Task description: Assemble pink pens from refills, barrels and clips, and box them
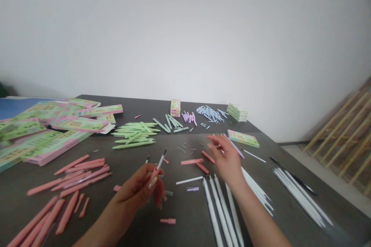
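Observation:
My left hand (142, 185) is closed around a pink pen barrel, from which a white pen refill (161, 162) with a dark tip sticks up. A second thin tip (147, 158) shows behind its fingers. My right hand (227, 158) hovers over the table with fingers bent and apart, and I see nothing between them. Small metal springs (181, 148) lie left of its fingertips. Just below them are loose pink pen parts (191, 161). Under my right forearm lie white refills (222, 212); a purple pen (236, 147) is partly hidden behind that hand.
Pink barrels (81, 175) lie at the left, green pens (135, 135) farther back. Printed boxes (58, 142) heap at the far left. Purple (189, 117) and blue pen parts (211, 114) lie at the back. More white refills (301, 197) are at the right.

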Demonstrator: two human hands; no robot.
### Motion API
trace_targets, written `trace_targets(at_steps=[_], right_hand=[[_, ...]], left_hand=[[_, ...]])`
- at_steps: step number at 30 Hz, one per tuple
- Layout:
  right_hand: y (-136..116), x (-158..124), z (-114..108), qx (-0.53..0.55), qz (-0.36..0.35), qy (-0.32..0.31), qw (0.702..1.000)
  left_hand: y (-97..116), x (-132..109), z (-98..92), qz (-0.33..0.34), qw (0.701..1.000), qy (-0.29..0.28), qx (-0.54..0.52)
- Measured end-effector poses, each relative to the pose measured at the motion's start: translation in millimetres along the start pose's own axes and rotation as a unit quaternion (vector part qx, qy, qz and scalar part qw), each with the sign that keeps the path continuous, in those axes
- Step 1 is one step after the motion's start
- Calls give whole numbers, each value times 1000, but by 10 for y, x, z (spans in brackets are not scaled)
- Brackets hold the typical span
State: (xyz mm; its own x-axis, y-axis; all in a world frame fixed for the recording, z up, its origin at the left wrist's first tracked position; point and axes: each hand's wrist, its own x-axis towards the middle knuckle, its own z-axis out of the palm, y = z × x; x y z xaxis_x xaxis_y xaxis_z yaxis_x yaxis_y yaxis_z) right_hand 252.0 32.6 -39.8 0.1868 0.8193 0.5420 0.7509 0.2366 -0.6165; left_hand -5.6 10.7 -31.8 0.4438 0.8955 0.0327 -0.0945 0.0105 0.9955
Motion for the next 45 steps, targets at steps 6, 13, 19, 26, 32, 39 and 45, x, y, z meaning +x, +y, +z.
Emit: trace_targets(at_steps=[6,13,19,26,32,39,45], right_hand=[[333,134,340,-86,12,-111,990],[306,294,525,-132,-10,-221,966],[294,379,595,-100,-20,-241,965],[-163,223,372,61,6,-165,984],[-672,-70,150,380,83,-151,909],[-781,-186,216,555,151,-109,811],[-795,-220,197,555,157,-144,804]], left_hand=[[-3,-30,65,-25,997,51,-51],[-105,22,43,-34,996,51,-61],[-166,67,11,-21,998,36,-57],[-164,51,20,-46,998,9,-51],[-273,26,49,-59,997,-44,-40],[-272,-22,73,-82,995,-61,-2],[-264,-20,69,-91,994,-62,-7]])
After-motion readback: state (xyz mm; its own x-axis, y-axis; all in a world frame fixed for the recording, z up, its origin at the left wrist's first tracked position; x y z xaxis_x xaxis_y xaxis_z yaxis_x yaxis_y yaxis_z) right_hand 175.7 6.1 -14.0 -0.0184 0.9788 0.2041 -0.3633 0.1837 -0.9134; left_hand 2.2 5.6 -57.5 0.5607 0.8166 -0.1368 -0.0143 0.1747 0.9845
